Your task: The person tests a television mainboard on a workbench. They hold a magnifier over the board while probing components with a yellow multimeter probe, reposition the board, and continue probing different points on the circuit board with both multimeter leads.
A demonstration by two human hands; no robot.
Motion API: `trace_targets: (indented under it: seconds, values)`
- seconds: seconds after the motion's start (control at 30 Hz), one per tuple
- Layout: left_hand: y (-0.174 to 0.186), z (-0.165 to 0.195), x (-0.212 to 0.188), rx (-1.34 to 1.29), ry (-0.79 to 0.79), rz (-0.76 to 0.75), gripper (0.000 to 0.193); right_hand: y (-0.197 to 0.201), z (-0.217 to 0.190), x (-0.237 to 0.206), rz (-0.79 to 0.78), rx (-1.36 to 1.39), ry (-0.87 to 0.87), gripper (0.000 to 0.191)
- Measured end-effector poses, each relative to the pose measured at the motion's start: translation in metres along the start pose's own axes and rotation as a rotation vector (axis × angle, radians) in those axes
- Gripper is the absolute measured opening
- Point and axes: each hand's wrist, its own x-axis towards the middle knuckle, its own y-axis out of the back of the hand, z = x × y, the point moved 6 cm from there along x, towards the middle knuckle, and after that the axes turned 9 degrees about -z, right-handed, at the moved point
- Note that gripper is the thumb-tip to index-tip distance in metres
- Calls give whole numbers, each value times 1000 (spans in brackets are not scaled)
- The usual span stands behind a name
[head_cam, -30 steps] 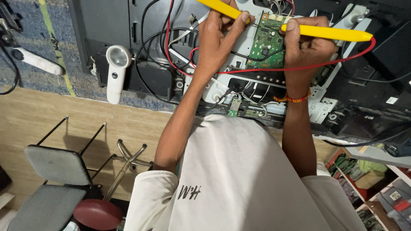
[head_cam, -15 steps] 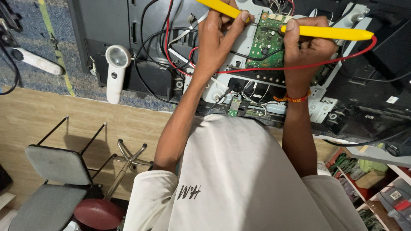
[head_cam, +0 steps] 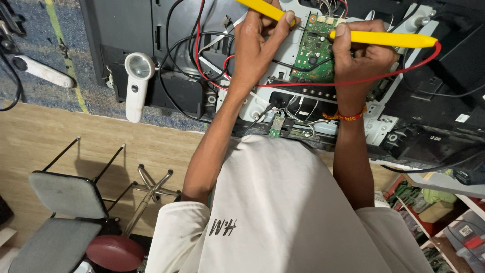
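Observation:
My left hand [head_cam: 257, 43] grips a yellow test probe [head_cam: 260, 9] whose tip points at a green circuit board [head_cam: 313, 50]. Across from it, my right hand [head_cam: 361, 60] holds a second yellow probe [head_cam: 389, 39] level, its tip also on the board. A red lead [head_cam: 404, 68] loops from the right probe under my right hand; black and red wires [head_cam: 197, 50] run off to the left. The board sits in a grey metal chassis [head_cam: 303, 106] of an opened black appliance [head_cam: 434, 101]. A red-orange thread band circles my right wrist.
A white handheld magnifier [head_cam: 136, 86] lies left of the chassis on a blue-grey mat. Another white handle [head_cam: 43, 72] lies further left. Below, on the wooden floor, stand a grey folding chair [head_cam: 65, 194] and a maroon stool [head_cam: 116, 251]. Cluttered shelves [head_cam: 444, 212] are at lower right.

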Motion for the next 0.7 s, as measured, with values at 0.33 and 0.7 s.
trace_targets:
  seconds: [0.33, 0.7]
  values:
    - [1, 2, 0, 53, -4, 4, 19, 0, -4, 2, -6, -45, -18, 15]
    - [1, 9, 5, 11, 2, 0, 16, -2, -6, 5, -8, 28, -41, 15]
